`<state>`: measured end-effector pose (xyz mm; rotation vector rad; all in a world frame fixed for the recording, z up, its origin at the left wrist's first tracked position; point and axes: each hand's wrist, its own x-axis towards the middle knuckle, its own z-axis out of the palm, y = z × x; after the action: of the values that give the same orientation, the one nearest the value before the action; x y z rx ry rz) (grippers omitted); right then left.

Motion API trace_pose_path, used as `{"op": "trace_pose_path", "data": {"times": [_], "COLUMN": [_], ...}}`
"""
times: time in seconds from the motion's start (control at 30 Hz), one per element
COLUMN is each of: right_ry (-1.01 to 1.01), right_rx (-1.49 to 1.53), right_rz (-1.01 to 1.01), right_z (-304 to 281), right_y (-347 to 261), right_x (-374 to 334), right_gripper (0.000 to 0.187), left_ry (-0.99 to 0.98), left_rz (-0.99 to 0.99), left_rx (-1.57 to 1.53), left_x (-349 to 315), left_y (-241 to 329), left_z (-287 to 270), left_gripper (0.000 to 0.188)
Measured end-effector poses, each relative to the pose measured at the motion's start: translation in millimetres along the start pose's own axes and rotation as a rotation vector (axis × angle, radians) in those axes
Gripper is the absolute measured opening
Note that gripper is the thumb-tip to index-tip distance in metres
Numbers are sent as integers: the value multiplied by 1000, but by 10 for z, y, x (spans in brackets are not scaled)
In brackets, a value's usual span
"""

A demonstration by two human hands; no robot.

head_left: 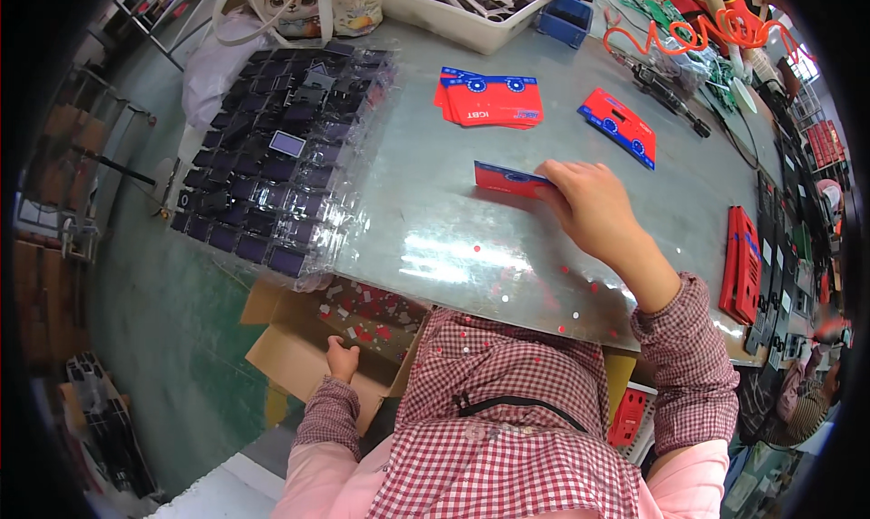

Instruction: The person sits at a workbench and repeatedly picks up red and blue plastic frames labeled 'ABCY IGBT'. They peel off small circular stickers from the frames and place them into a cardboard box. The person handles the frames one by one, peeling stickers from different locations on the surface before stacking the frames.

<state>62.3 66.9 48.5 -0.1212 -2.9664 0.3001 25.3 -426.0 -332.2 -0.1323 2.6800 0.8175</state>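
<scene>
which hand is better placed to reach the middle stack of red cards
Probably the right hand: it's over the table, nearer the stack, though holding one card; the left hand is down at the cardboard box.

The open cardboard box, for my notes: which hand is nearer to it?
Left. The left hand is over or inside the box; the right hand is above the table, holding a red card.

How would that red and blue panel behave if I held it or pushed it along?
The panel is probably fairly stiff: gripped by one end in the right hand, it looks straight. It seems likely to be light, being thin and held one-handed. Laid flat and pushed, it may slide easily, since the table looks smooth and shiny.
</scene>
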Motion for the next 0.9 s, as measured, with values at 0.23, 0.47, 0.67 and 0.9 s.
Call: {"op": "trace_pose_path", "data": {"times": [0.23, 0.47, 0.67, 0.9], "right_ry": [-30, -24, -58, 398], "right_rx": [-65, 1, 274, 1282], "right_rz": [-28, 6, 168, 396], "right_z": [-151, 1, -104, 235], "right_y": [-173, -147, -205, -348], "right_x": [-82, -158, -151, -416], "right_gripper": [10, 11, 13, 25], "left_ry": [-92, -80, 26, -88], "left_rz": [-17, 98, 123, 80], "left_rx": [-21, 221, 246, 280], "left_x": [-86, -153, -91, -232], "left_y": [52, 263, -37, 529], "left_z": [-93, -207, -142, -313], "left_gripper": [44, 41, 29, 32]}}
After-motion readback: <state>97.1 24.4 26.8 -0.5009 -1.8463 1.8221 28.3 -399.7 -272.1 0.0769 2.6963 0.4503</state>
